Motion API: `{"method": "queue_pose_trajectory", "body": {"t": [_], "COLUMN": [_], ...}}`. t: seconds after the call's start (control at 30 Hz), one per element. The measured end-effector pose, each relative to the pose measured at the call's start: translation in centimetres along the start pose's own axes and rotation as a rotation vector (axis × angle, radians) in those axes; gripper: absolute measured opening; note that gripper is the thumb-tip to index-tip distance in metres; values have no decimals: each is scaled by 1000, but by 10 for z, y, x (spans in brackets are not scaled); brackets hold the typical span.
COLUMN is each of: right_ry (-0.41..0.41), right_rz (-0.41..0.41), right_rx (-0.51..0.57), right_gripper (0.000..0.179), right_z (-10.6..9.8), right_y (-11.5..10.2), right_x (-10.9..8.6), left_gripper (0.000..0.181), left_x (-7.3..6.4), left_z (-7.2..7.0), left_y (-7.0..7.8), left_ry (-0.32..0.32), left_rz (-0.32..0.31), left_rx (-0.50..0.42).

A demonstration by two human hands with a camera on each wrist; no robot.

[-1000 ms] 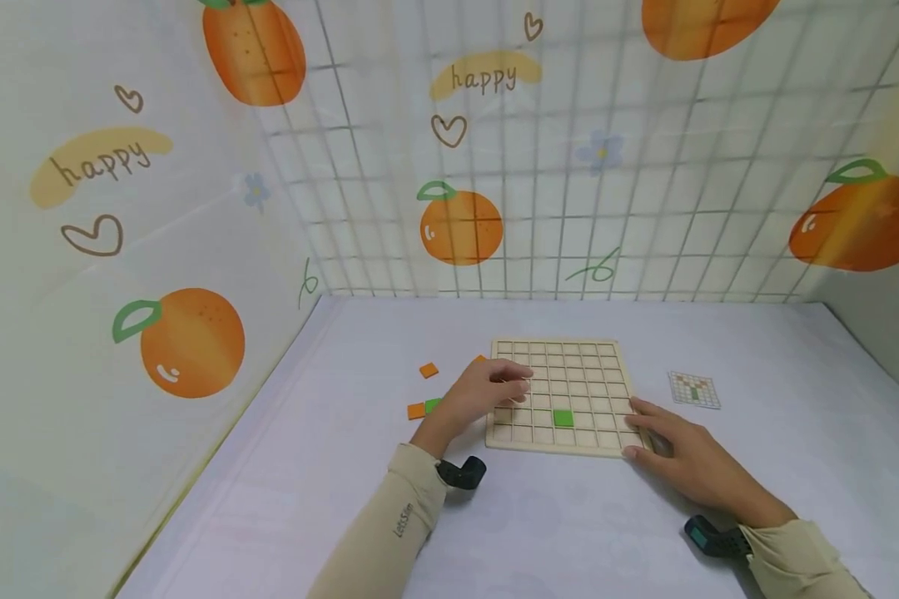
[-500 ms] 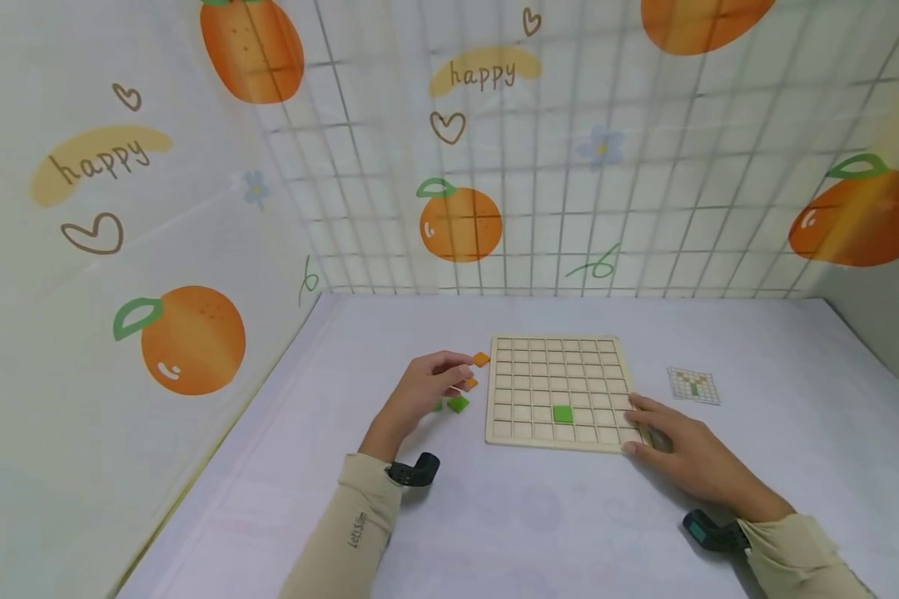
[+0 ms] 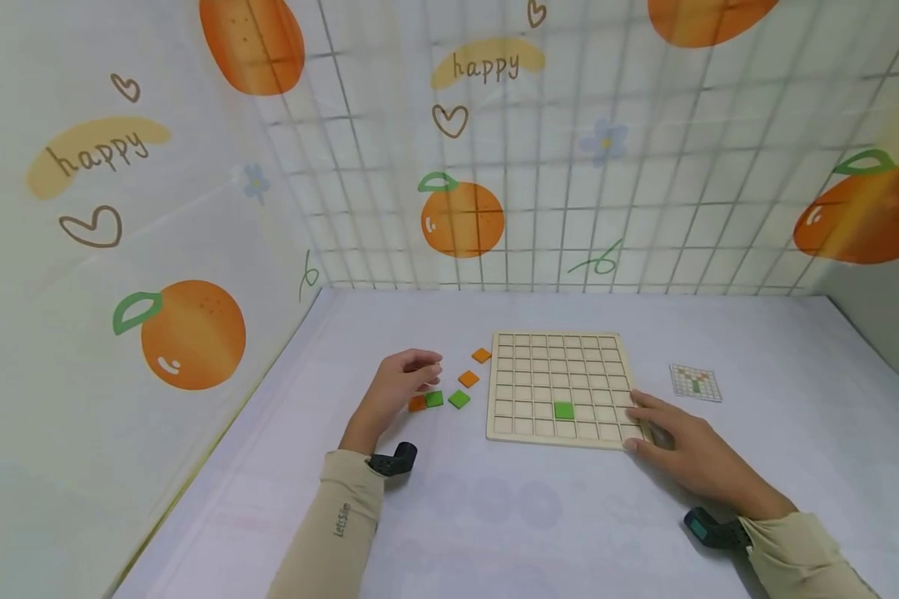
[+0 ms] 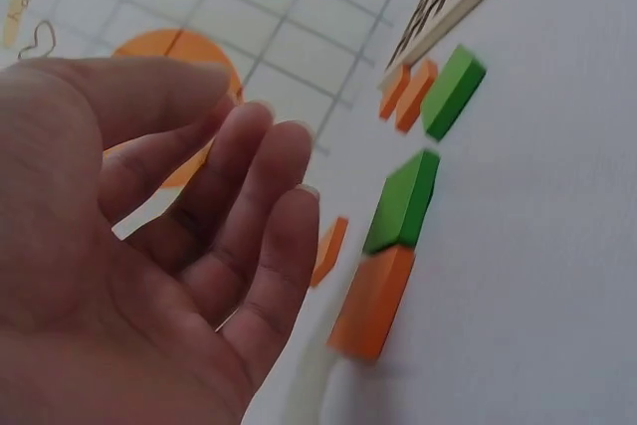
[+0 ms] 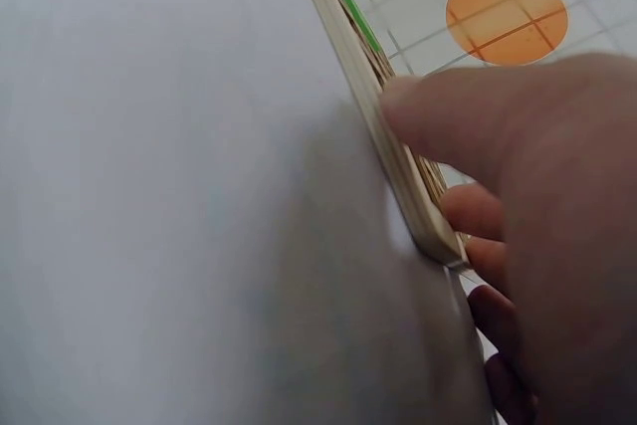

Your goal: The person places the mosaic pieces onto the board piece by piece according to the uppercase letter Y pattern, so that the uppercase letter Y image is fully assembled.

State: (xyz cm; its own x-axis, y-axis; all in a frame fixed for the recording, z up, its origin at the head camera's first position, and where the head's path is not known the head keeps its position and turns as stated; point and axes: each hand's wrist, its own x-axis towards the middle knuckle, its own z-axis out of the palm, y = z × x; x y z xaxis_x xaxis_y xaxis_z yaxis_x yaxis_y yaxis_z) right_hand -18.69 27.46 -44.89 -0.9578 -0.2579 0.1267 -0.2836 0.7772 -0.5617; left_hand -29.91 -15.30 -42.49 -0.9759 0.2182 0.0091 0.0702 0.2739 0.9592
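In the head view my left hand (image 3: 400, 378) hovers over the table left of the loose tiles, fingers loosely bent with nothing between them. Past its fingertips, the left wrist view shows an orange tile (image 4: 332, 252) on the table. Close by lie an orange tile (image 3: 417, 403) and a green tile (image 3: 434, 398), edge to edge. A second green tile (image 3: 459, 399) and two orange tiles (image 3: 468, 378) sit nearer the board. My right hand (image 3: 689, 453) holds the near right corner of a wooden grid board (image 3: 528, 387), thumb on its edge. One green tile (image 3: 564, 410) fills a board square.
A small printed card (image 3: 695, 383) with a coloured grid pattern lies right of the board. The white tabletop (image 3: 494, 516) meets a printed cloth wall (image 3: 539, 183) behind, with more cloth at both sides.
My left hand has moved left from above the board, past the loose tiles, and now covers an orange tile in the head view. The right hand stays at the board's corner.
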Motion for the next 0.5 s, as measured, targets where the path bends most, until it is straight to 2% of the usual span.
{"method": "queue_pose_trajectory", "body": {"t": [0.3,0.5], "right_ry": [3,-1], "right_rz": [3,-2], "right_rx": [0,12], "right_gripper": [67,65], "right_z": [1,3], "right_y": [0,1], "right_x": [-1,-3], "left_gripper": [31,27], "left_x": [-3,-5], "left_z": [-9,-10], "left_y": [-6,-12], "left_ry": [-34,-68], "left_rz": [-7,-22], "left_rx": [238,321]}}
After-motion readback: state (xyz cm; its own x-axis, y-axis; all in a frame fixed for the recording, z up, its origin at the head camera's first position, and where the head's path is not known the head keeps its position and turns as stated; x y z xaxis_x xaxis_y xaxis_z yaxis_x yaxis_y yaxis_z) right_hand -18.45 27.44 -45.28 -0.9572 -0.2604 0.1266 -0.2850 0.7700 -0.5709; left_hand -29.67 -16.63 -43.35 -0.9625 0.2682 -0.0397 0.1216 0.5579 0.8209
